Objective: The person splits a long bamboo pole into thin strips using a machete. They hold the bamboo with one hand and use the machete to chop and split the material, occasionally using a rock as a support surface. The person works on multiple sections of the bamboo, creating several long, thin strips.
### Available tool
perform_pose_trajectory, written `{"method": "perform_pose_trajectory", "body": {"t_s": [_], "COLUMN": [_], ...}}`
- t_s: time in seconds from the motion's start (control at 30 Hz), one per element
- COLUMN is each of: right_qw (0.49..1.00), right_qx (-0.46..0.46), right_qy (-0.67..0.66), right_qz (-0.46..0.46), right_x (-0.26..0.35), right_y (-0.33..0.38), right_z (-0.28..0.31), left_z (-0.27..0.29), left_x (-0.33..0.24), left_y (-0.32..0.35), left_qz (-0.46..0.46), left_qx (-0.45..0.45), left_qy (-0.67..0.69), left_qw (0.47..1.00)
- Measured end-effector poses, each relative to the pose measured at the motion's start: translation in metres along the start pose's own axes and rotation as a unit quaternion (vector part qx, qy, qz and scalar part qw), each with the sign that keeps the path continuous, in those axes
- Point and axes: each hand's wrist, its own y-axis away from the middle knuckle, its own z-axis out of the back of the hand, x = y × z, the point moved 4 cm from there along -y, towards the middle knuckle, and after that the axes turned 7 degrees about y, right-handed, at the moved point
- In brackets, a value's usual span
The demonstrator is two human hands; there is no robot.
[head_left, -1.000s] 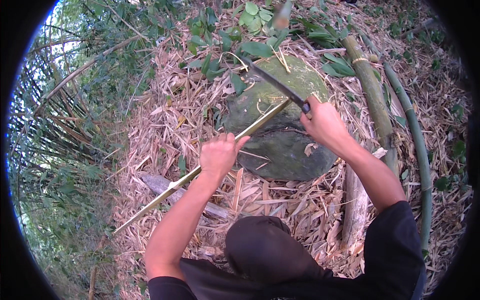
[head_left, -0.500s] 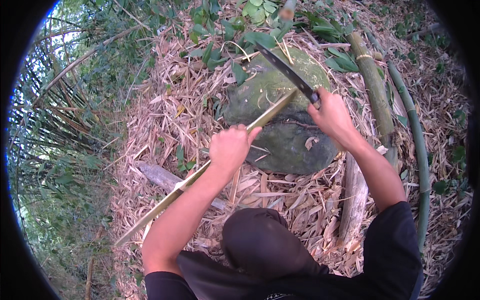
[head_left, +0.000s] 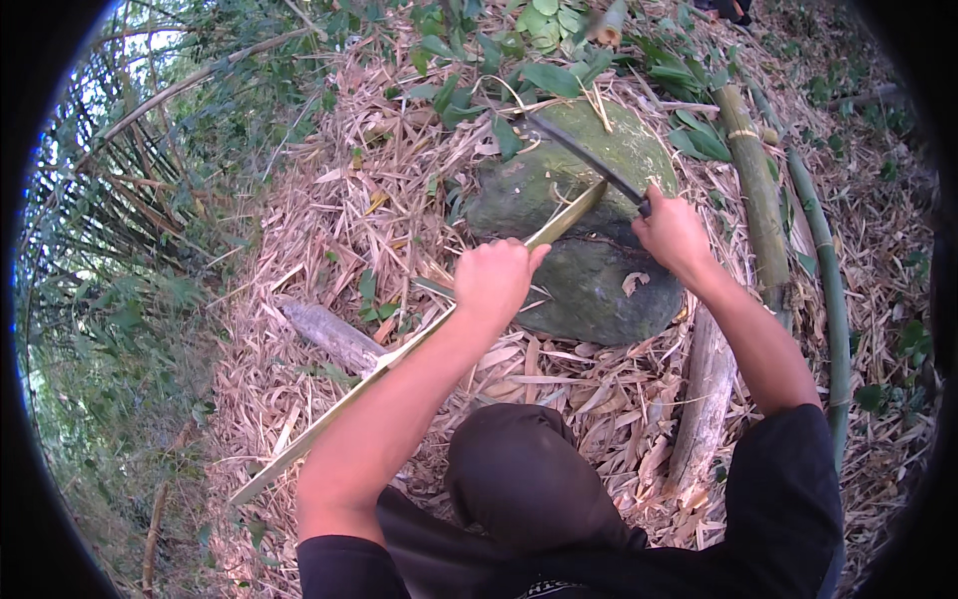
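Note:
My left hand (head_left: 496,280) is closed around a long split bamboo strip (head_left: 573,216). The strip runs from the far end over the rock down past my left forearm to the lower left. In my right hand (head_left: 675,236) is the dark handle of a long knife (head_left: 581,152). Its blade points to the upper left, seen nearly edge-on, and lies just beyond the strip's far tip. Whether blade and strip touch, I cannot tell. Beneath both is a mossy green rock (head_left: 599,292) with a crack across it.
Right of the rock lie a thick bamboo pole (head_left: 750,185) and a thinner green pole (head_left: 824,262). A grey log (head_left: 703,394) rests near my right arm, another short log (head_left: 331,334) at the left. Dry leaves cover the ground; bamboo clumps (head_left: 130,215) stand left.
My left hand has shifted right and slightly away along with the bamboo strip. The knife blade has turned from showing its flat side to nearly edge-on. The view has moved slightly.

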Motion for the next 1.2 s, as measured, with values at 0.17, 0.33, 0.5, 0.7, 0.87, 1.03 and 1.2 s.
{"method": "perform_pose_trajectory", "body": {"t_s": [0.17, 0.33, 0.5, 0.7, 0.87, 1.03, 1.2], "right_qw": [0.995, 0.987, 0.995, 0.985, 0.965, 0.998, 0.978], "right_qx": [0.037, -0.069, -0.091, 0.101, 0.147, 0.025, 0.11], "right_qy": [-0.087, -0.144, -0.04, -0.124, -0.186, -0.059, -0.157], "right_qz": [-0.031, 0.022, 0.026, -0.069, -0.113, -0.024, -0.079], "right_x": [0.008, 0.05, 0.037, -0.005, 0.006, 0.006, 0.004], "right_y": [-0.003, 0.007, 0.002, -0.008, 0.001, -0.001, -0.009], "right_z": [0.017, 0.07, 0.035, -0.002, 0.004, -0.002, -0.001], "left_z": [-0.017, -0.02, -0.012, -0.027, -0.041, -0.037, -0.035], "left_x": [0.009, 0.01, -0.003, 0.0, 0.006, -0.001, 0.004], "left_y": [0.012, 0.019, 0.012, 0.014, 0.029, 0.039, 0.048], "left_qz": [0.021, 0.03, 0.032, 0.054, 0.091, 0.063, 0.016], "left_qx": [-0.033, -0.041, -0.015, 0.032, 0.07, 0.053, -0.028], "left_qy": [0.025, 0.009, 0.025, 0.069, 0.098, 0.144, 0.197], "left_qw": [0.999, 0.999, 0.999, 0.996, 0.989, 0.986, 0.98]}}
